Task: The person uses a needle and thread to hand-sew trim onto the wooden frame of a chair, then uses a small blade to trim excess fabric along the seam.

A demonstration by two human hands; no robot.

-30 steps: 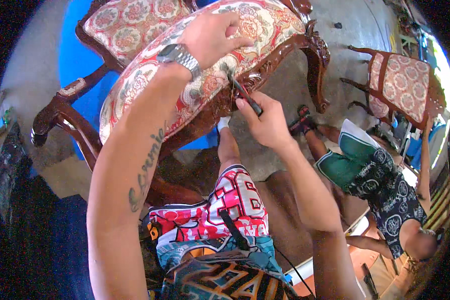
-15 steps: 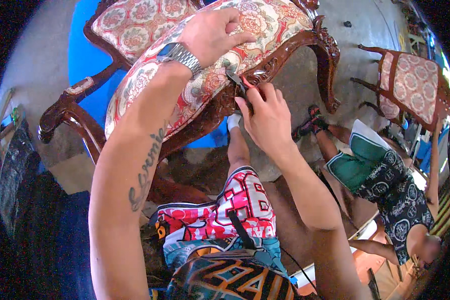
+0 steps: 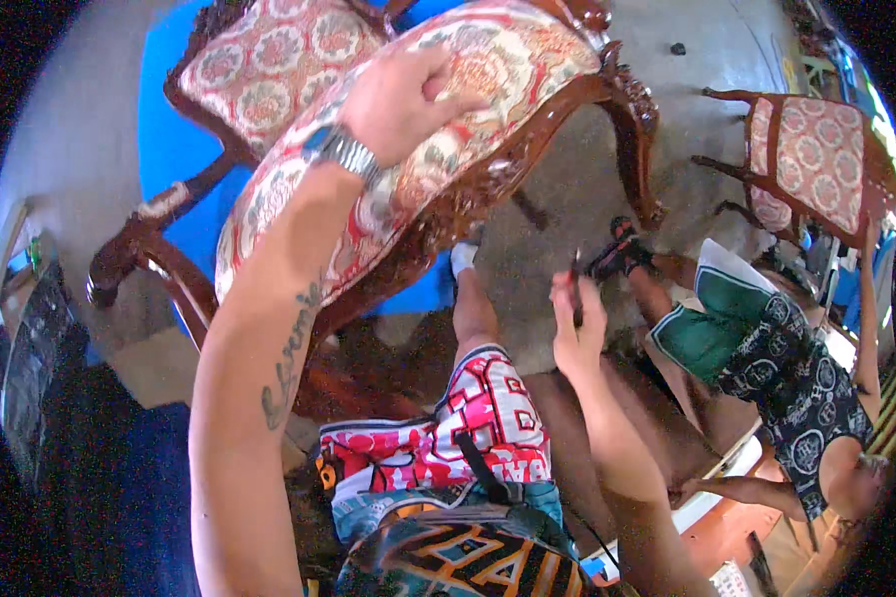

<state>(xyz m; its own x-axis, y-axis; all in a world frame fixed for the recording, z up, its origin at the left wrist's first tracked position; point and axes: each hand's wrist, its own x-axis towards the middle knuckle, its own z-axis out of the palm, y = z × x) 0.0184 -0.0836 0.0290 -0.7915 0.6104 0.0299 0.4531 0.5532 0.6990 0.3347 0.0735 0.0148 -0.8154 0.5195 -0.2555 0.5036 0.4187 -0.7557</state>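
My left hand [image 3: 396,104] rests on the floral-patterned seat cushion [image 3: 508,75] of a carved dark-wood chair, its thumb spread away from the fingers and nothing visible in it. The cushion is rounded and borders the carved front rail [image 3: 443,221]. Away from the chair, to the right of that rail, my right hand [image 3: 582,333] is closed around a small dark hand tool [image 3: 577,289], which sticks up past the fingers. Its exact kind is blurred. The chair's backrest [image 3: 279,60], in matching fabric, lies beyond the seat at the upper left.
A blue sheet [image 3: 164,109] lies under the chair. A curved chair leg [image 3: 639,159] stands at the seat's right end. At the right, another person [image 3: 777,368] in green shorts sits near a second floral chair [image 3: 816,159]. A dark plastic sheet [image 3: 40,358] hangs far left.
My right hand has drawn back from the cushion's front edge, down and to the right, with the tool in it. My left hand has slid slightly left and down along the cushion.
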